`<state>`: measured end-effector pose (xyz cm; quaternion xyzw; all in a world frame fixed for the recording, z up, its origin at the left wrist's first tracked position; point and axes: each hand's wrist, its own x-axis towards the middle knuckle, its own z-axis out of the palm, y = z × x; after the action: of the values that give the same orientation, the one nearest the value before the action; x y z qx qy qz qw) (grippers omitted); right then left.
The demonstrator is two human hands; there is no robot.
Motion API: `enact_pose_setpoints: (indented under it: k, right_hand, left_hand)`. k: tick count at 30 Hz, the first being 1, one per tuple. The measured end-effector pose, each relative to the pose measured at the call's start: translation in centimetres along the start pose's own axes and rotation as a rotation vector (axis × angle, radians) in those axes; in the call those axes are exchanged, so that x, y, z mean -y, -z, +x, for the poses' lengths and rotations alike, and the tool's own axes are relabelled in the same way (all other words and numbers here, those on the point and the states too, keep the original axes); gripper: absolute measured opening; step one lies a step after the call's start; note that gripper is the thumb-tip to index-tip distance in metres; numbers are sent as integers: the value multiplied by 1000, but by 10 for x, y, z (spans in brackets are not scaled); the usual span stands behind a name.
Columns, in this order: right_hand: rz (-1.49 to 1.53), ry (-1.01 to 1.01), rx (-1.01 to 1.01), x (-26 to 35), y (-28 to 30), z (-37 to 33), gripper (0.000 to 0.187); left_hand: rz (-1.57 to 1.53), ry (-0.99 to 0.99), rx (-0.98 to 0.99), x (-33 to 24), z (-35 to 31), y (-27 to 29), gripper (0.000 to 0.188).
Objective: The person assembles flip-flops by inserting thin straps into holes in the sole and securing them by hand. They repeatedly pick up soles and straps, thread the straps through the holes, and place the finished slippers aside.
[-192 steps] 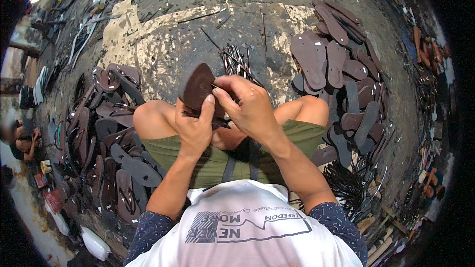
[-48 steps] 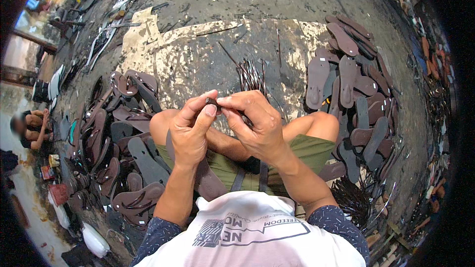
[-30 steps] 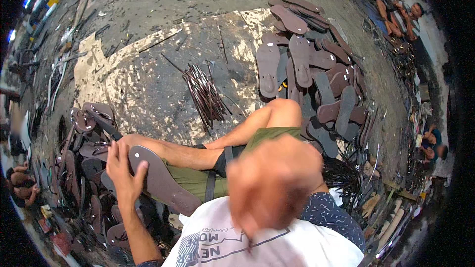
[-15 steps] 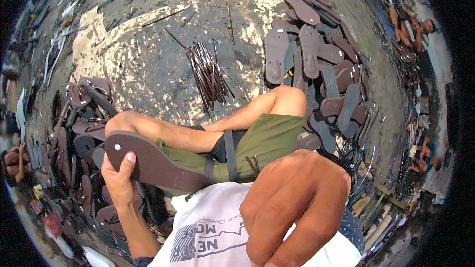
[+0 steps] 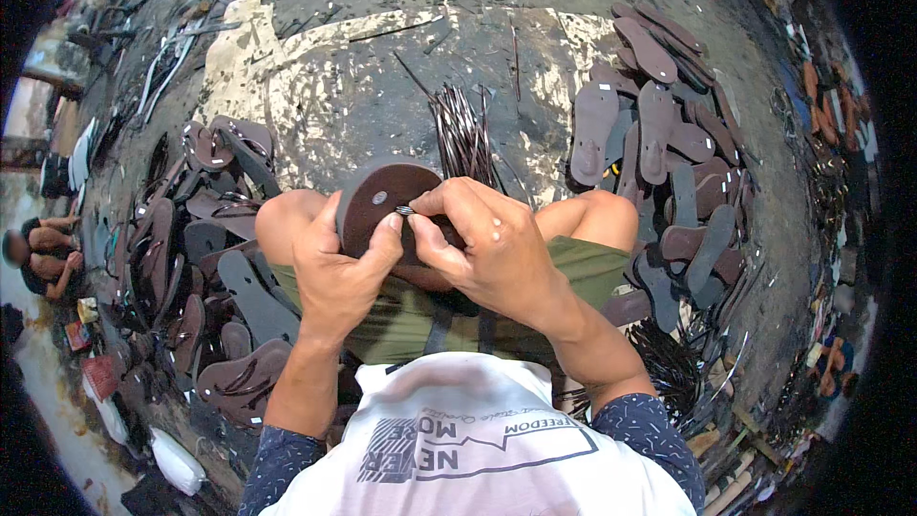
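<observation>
A brown flip-flop sole (image 5: 387,180) is held up in front of my lap, with a small round pale spot on its face. My left hand (image 5: 334,272) grips its left edge, the thumb lying on the face. My right hand (image 5: 501,244) is closed in a pinch on a small dark, shiny-striped strap piece (image 5: 406,211), close against the sole and beside my left thumb tip. The rest of that strap is hidden by the fingers. Beyond my hands lies a bundle of thin dark straps (image 5: 463,134) on the ground, partly covered by my right hand.
On the right is a pile of brown and grey soles (image 5: 654,124). Sandals with straps fitted (image 5: 244,373) are heaped on the left. More dark strips (image 5: 669,358) lie by my right elbow. A worn sheet (image 5: 325,96) covers the floor ahead. Another person (image 5: 53,253) sits far left.
The sole has moved from over my left thigh to the centre, raised. My right hand has come down from close to the camera and now pinches the strap piece at the sole.
</observation>
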<state>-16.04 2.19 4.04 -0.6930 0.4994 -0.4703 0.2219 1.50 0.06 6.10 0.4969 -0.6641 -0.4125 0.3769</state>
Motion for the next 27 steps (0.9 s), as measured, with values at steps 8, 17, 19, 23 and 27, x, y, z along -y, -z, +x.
enact_pose_setpoints:
  k: [8, 17, 19, 23, 27]
  right_hand:
    - [-56, -13, -23, 1, -4, -4, 17]
    - [-49, -164, -18, -19, -12, -9, 15]
    - [-48, -124, -32, -27, -14, -7, 16]
    - [-23, -131, -49, -30, -9, -9, 15]
    - [-20, -109, -14, -35, -6, -15, 17]
  left_hand:
    - [73, -45, -68, 10, -10, -16, 35]
    - [6, -82, 75, 28, -6, -27, 49]
    - [-122, 53, 110, 31, -5, -26, 50]
    - [-157, 78, 116, 29, -7, -28, 52]
    - [-451, 133, 277, 58, -3, -11, 53]
